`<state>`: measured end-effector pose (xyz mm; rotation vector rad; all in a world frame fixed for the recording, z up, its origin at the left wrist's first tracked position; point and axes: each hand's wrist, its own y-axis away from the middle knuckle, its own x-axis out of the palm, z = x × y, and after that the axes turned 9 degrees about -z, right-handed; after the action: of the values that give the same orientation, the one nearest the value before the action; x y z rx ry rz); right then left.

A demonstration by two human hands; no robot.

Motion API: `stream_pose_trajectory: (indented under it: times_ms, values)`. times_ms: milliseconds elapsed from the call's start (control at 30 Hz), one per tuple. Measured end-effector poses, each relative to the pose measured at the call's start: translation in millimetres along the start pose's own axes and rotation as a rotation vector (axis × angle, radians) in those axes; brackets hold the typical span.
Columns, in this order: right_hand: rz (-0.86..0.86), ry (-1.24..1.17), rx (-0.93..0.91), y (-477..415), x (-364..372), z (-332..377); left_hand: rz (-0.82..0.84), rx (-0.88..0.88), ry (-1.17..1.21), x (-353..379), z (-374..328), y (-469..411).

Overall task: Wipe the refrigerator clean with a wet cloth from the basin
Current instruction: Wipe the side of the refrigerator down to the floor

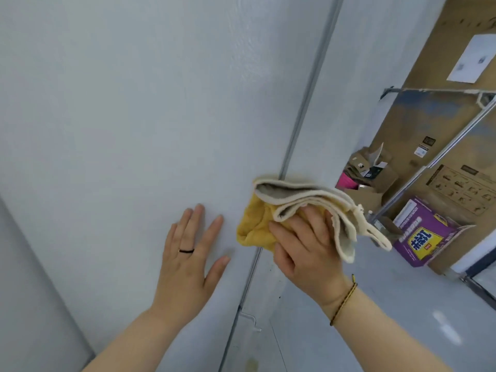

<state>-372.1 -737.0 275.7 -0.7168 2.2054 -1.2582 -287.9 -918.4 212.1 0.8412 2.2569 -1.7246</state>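
**Cloth held against the refrigerator's edge**

Curled fingers [312, 224] of the right hand [306, 245] are gripping the folded yellow-and-cream cloth [292, 210], pressing it against the white refrigerator [134, 116] at its side edge. The left hand [192, 253] is lying flat, fingers spread, on the same panel just beside it.

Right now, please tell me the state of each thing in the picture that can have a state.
left hand: open, fingers spread, flat on the refrigerator.
right hand: grips the cloth.
cloth: folded, yellow and cream, held at the refrigerator's edge.
refrigerator: its white surface fills the left of the view; whether it is wet cannot be told.
purple box: on the floor, flap open.
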Motion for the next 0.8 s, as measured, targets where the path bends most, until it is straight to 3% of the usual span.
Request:
stream_pose_trajectory:
  times_ms: [200,367,800]
  values:
    - [0.209,-0.13,-0.213,22,-12,-5,0.088,-0.093,-0.064,-3,-13,27]
    - [0.21,-0.099,-0.272,19,-16,-15,0.09,-0.141,-0.072,7,-17,42]
    - [-0.113,-0.012,-0.064,43,16,9,-0.256,0.124,-0.013,83,42,103]
